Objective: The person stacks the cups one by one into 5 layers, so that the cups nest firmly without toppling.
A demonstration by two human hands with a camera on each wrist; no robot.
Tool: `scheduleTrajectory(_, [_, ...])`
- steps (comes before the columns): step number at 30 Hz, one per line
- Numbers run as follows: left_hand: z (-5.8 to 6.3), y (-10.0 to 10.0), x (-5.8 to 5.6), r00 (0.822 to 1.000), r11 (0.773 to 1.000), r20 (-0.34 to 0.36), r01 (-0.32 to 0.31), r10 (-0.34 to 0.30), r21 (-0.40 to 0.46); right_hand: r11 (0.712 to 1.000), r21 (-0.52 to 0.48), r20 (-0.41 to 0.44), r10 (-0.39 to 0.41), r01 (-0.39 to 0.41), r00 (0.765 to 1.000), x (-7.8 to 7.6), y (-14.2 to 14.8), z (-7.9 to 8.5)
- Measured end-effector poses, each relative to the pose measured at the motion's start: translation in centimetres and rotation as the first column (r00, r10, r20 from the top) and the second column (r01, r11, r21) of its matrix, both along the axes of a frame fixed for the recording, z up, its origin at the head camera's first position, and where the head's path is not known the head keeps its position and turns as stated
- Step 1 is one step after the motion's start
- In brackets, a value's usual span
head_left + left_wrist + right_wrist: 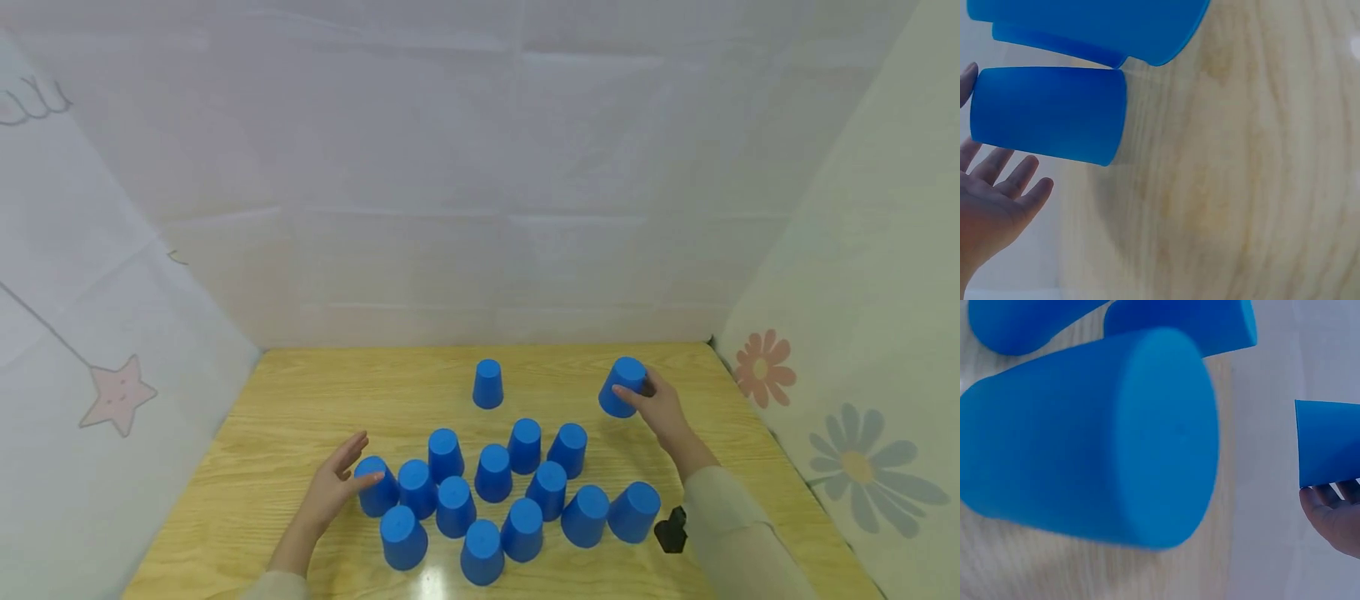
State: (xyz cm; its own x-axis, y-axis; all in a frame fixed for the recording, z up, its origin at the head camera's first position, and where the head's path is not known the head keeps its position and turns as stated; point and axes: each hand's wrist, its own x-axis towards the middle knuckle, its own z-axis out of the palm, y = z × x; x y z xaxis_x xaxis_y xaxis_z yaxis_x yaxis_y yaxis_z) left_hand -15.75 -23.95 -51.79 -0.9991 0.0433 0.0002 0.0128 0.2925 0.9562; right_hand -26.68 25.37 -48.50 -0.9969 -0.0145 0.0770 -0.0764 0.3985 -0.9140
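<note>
Gripping one upturned blue cup (619, 380), the right hand (663, 412) has its thumb on the near side and the fingers behind, so it is clamped on this cup, which seems raised above the right back part of the table (360, 383). If this grip is too loose, the cup could drop, land tilted and roll away, because its wall is tapered and looks smooth. The left hand (330, 490) has its fingers spread apart, with the thumb at the leftmost cup (380, 497), which stands on the table; how firmly it touches, I cannot tell. A careless push here could move this cup into its close neighbours. The right sleeve (738, 521) is near the rightmost cup (634, 510) of the group, so a low forearm could knock it over.

By counting, I find fifteen blue cups, all mouth down: one in the right hand, one lone cup (488, 385) at the back, and thirteen in the front group. Farther out are one small black object (672, 533), one printed pink star (120, 396), one red flower (763, 369) and one blue-grey flower (862, 468).
</note>
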Motion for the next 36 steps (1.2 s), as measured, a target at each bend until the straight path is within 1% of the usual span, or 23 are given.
scheduleTrajectory(1, [-0.1,0.0,0.1,1.000,1.000,0.009,-0.007,0.006,0.008,1.000,-0.011,0.005,0.015,-0.015,1.000,0.2,-0.6,0.9])
scheduleTrajectory(2, [-0.3,0.1,0.2,1.000,1.000,0.018,-0.012,0.012,0.017,1.000,-0.009,0.018,0.020,-0.020,1.000,0.7,-1.4,2.2])
scheduleTrajectory(5, [-0.5,0.2,0.4,0.999,0.999,0.044,-0.023,0.021,0.048,1.000,-0.015,0.042,0.015,-0.014,0.999,0.7,-2.6,3.7])
scheduleTrajectory(7, [-0.5,0.3,0.6,0.998,0.998,0.058,-0.035,0.031,0.061,1.000,-0.007,0.060,0.021,-0.020,0.998,0.5,-3.0,4.0])
scheduleTrajectory(9, [-0.5,0.5,0.9,0.997,0.997,0.062,-0.044,0.040,0.063,1.000,-0.002,0.059,0.024,-0.024,0.998,0.1,-3.4,3.9])
scheduleTrajectory(12, [-0.6,0.7,1.2,0.996,0.996,0.072,-0.064,0.059,0.056,0.999,0.009,0.037,0.035,-0.035,0.999,-0.5,-3.8,3.5])
scheduleTrajectory(13, [-0.7,0.7,1.2,0.995,0.996,0.078,-0.070,0.066,0.053,0.999,-0.003,0.010,0.045,-0.045,0.999,-1.1,-3.7,2.7])
scheduleTrajectory(17, [-1.0,1.0,1.4,0.990,0.994,0.110,-0.096,0.090,0.047,0.999,-0.010,0.015,0.040,-0.040,0.999,-1.7,-4.3,2.5])
scheduleTrajectory(19, [-1.2,1.1,1.5,0.987,0.992,0.126,-0.112,0.105,0.053,0.999,-0.029,0.028,0.040,-0.039,0.999,-2.0,-4.6,2.4])
scheduleTrajectory(20, [-1.3,1.2,1.6,0.985,0.991,0.130,-0.121,0.112,0.056,0.999,-0.024,0.056,0.034,-0.032,0.998,-1.6,-5.2,3.2])
scheduleTrajectory(27, [-1.8,1.4,1.9,0.975,0.983,0.150,-0.173,0.162,0.064,0.997,-0.066,0.108,0.041,-0.034,0.993,-2.4,-6.1,3.2])
scheduleTrajectory(30, [-1.9,1.4,1.9,0.973,0.981,0.151,-0.185,0.175,0.056,0.996,-0.077,0.130,0.044,-0.034,0.991,-2.8,-6.5,3.1])
scheduleTrajectory(36, [-2.1,1.4,2.0,0.971,0.979,0.147,-0.197,0.187,0.056,0.998,-0.063,0.171,0.042,-0.031,0.984,-4.1,-6.9,2.9])
